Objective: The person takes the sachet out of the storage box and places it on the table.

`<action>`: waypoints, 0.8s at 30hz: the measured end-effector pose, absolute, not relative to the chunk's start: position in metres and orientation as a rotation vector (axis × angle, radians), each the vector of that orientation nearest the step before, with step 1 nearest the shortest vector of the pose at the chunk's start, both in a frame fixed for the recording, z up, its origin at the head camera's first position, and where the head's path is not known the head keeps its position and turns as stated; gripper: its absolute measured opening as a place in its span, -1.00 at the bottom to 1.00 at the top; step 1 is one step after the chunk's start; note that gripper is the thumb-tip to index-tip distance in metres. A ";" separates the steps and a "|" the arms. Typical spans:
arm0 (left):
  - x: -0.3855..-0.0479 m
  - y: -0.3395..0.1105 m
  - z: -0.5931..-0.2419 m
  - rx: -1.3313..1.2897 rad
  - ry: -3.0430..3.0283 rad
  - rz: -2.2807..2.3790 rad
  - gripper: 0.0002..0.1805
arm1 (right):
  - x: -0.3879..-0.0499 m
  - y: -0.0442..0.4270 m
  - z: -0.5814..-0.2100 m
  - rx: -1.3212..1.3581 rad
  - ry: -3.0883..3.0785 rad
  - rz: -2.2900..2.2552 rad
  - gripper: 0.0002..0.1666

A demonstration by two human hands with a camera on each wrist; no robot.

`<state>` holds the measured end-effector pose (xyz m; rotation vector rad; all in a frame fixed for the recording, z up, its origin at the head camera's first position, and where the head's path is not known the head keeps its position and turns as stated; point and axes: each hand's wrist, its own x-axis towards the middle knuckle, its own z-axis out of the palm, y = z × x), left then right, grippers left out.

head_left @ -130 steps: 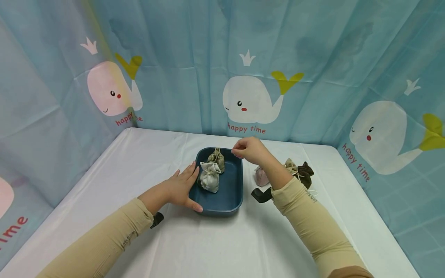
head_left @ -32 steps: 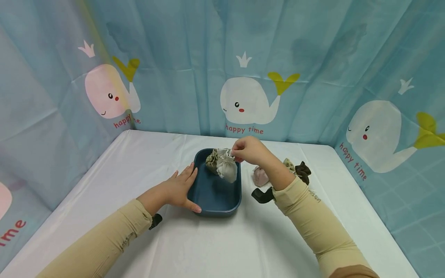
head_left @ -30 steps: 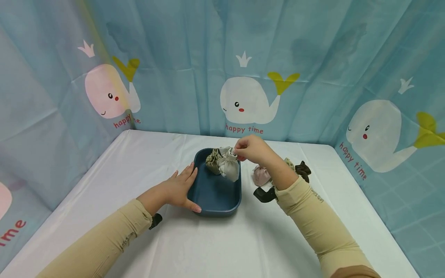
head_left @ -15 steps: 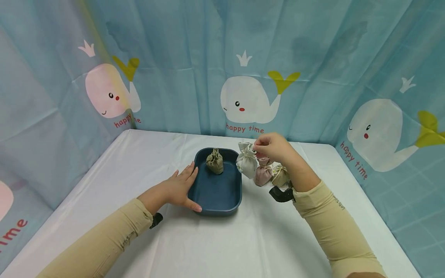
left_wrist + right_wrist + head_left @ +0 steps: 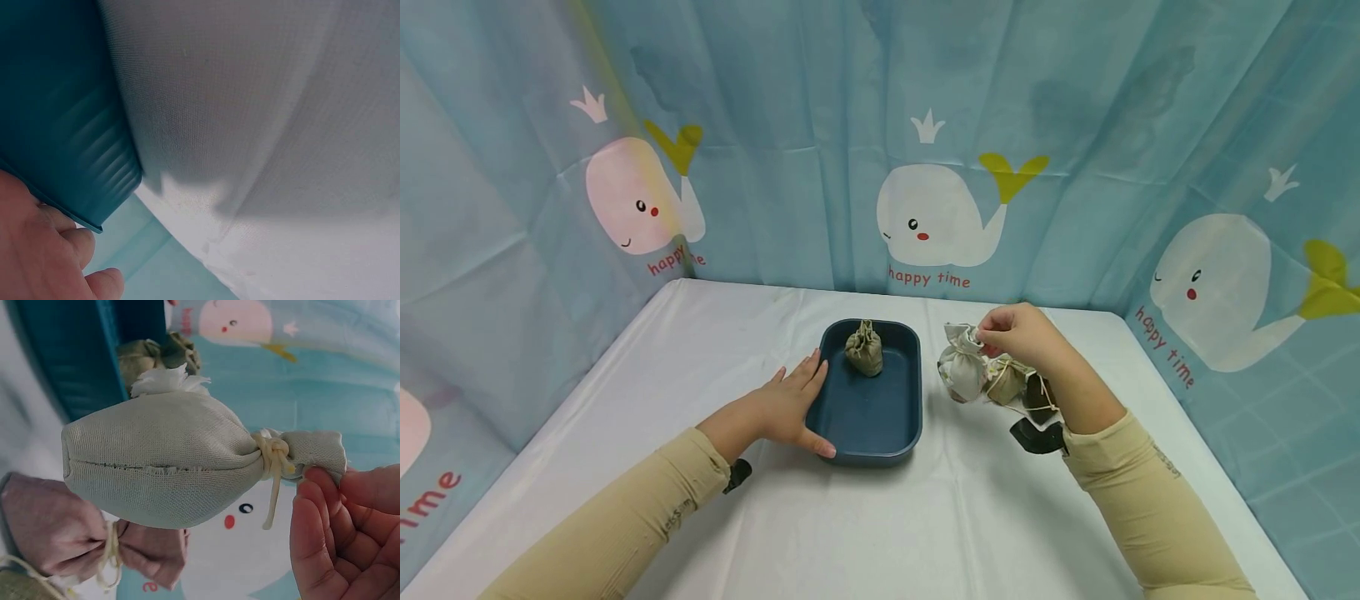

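Observation:
My right hand [image 5: 1018, 333] pinches the gathered top of an off-white drawstring pouch [image 5: 961, 371], which hangs to the right of a dark blue bin [image 5: 865, 460]. Up close in the right wrist view, the pouch [image 5: 162, 462] shows a seam and a cream cord tied at its neck. My left hand [image 5: 782, 412] rests along the bin's left rim, fingers spread; the left wrist view shows the fingertips against the bin [image 5: 69, 125]. Inside the bin, toward the back, an olive pouch [image 5: 865, 350] stands upright.
Right of the bin, a tan pouch [image 5: 1006, 383] and a dark brown pouch [image 5: 1037, 400] sit side by side. A pink pouch [image 5: 56, 531] is mostly hidden behind the off-white one in the head view. A whale-print curtain [image 5: 775, 208] borders the white table [image 5: 850, 533].
The off-white pouch, at first lying in the bin, has been lifted out by my right hand and carried right, then lowered. The left hand has kept its place.

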<state>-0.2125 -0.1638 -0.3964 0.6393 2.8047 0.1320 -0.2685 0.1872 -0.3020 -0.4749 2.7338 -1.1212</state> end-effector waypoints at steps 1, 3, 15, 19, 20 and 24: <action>-0.213 -0.164 -0.397 0.638 2.805 0.133 0.51 | -0.268 0.189 -0.303 -0.470 2.732 -1.114 -0.81; -0.213 -0.164 -0.397 0.636 2.806 0.136 0.51 | -0.267 0.192 -0.306 -0.461 2.730 -1.093 -0.81; -0.213 -0.164 -0.397 0.625 2.805 0.122 0.53 | -0.259 0.203 -0.324 -0.440 2.694 -1.099 -0.83; -0.213 -0.163 -0.396 0.633 2.802 0.132 0.53 | -0.257 0.205 -0.331 -0.421 2.673 -1.106 -0.84; -0.212 -0.163 -0.396 0.636 2.803 0.135 0.53 | -0.257 0.206 -0.333 -0.417 2.665 -1.112 -0.84; -0.212 -0.163 -0.395 0.639 2.805 0.138 0.53 | -0.256 0.208 -0.340 -0.393 2.632 -1.144 -0.84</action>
